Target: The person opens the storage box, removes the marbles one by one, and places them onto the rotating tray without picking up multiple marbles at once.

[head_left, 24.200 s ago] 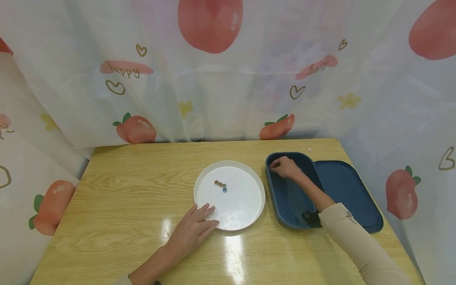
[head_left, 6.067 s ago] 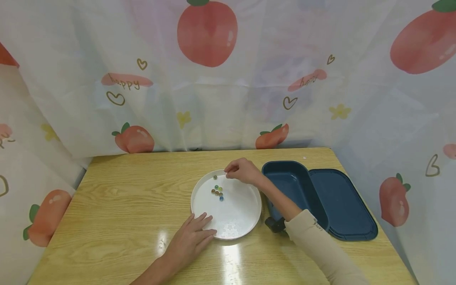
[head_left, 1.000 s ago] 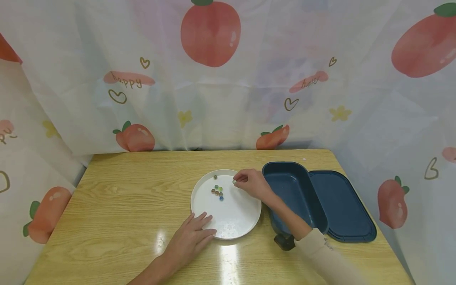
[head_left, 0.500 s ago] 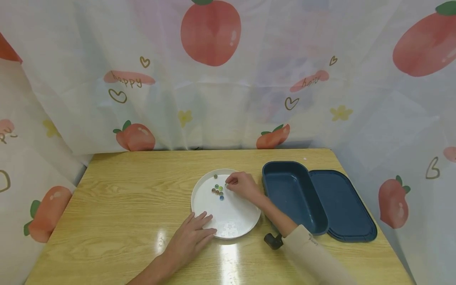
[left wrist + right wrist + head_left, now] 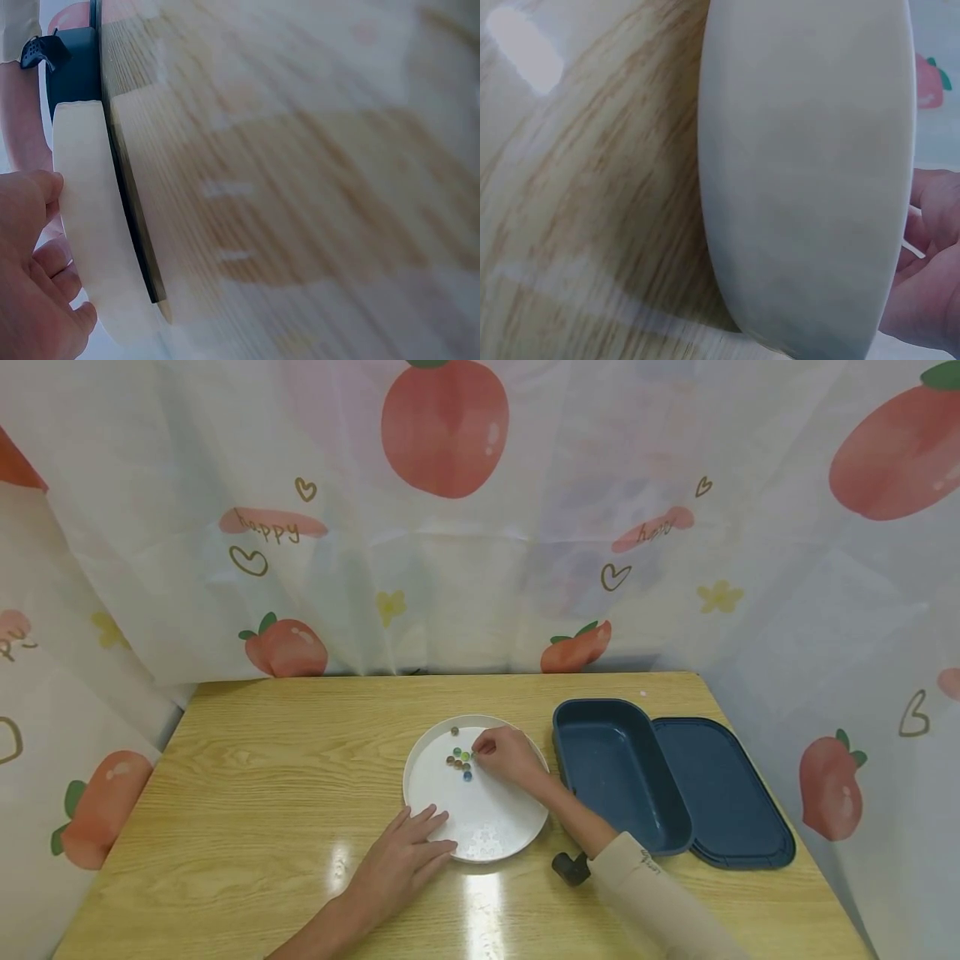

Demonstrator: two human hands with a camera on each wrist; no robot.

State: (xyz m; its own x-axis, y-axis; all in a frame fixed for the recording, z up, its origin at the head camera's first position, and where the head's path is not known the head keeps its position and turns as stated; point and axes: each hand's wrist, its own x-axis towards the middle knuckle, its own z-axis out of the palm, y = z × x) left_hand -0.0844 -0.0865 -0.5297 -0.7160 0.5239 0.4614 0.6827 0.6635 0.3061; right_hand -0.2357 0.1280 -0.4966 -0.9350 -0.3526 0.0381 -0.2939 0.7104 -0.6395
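Observation:
A round white tray (image 5: 501, 817) stands on the wooden table, with several small glass marbles (image 5: 458, 763) grouped in its left half. A lone dark marble (image 5: 454, 731) lies nearer the far rim. My right hand (image 5: 510, 755) is over the tray, thumb and finger pinching a small marble just right of the group; the fingertips mostly hide it. My left hand (image 5: 403, 857) rests with spread fingers on the near-left rim. In the left wrist view, the left fingertips touch the tray's wall (image 5: 94, 225). The tray's side (image 5: 810, 172) hides part of the right hand in the right wrist view.
To the right of the tray sits a deep dark blue box (image 5: 615, 760), its matching flat lid (image 5: 723, 793) beside it. A black wrist camera (image 5: 572, 867) hangs under the right sleeve. A fruit-print curtain (image 5: 450, 568) closes off the back and sides.
Over the last second my right hand moved left with the pinched marble, toward the group. Much earlier that hand was inside the blue box, and fewer marbles lay on the tray. The left hand stayed put.

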